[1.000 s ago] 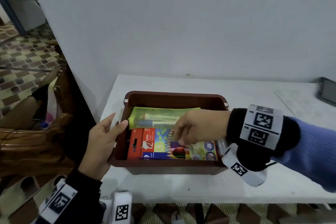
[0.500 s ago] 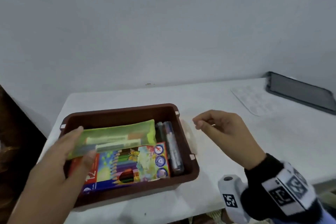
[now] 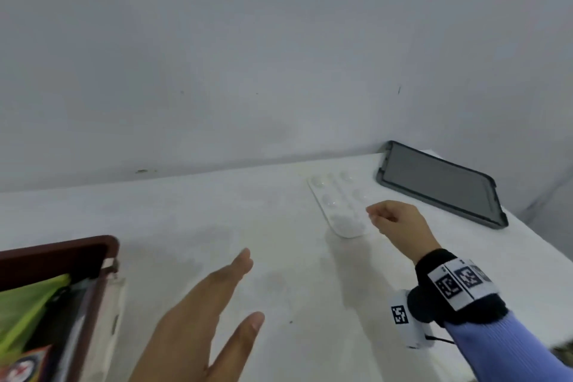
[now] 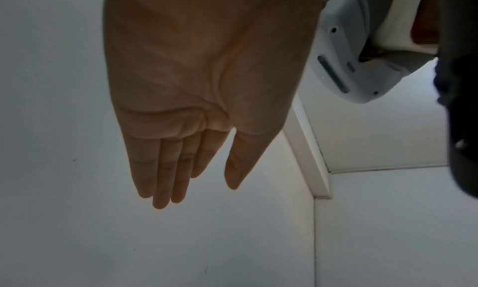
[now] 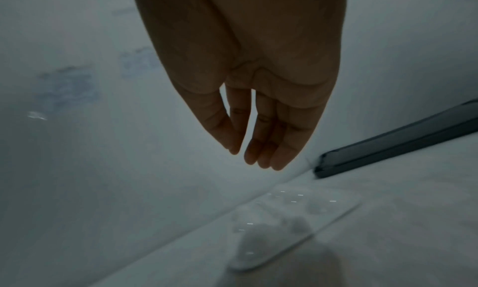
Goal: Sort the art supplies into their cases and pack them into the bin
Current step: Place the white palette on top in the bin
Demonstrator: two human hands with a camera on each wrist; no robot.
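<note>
The brown bin [image 3: 62, 250] shows only its far right corner at the lower left of the head view. Inside it lie a green pouch [image 3: 28, 304] and a colourful pencil box [image 3: 24, 363], both cut off by the frame edge. A white paint palette [image 3: 338, 205] lies flat on the table to the right, also visible below my fingers in the right wrist view [image 5: 284, 226]. My right hand [image 3: 372, 214] hovers at the palette's near right edge, fingers loosely bent, holding nothing. My left hand [image 3: 248, 287] is stretched flat and empty above the table, right of the bin.
A dark tablet [image 3: 440, 183] lies at the back right against the wall, just beyond the palette. The white table [image 3: 279, 304] meets the wall behind and drops off along its right edge.
The view has swung right, so the bin slid to the lower left. My left hand left the bin and reached out over the table. My right hand moved over to the palette.
</note>
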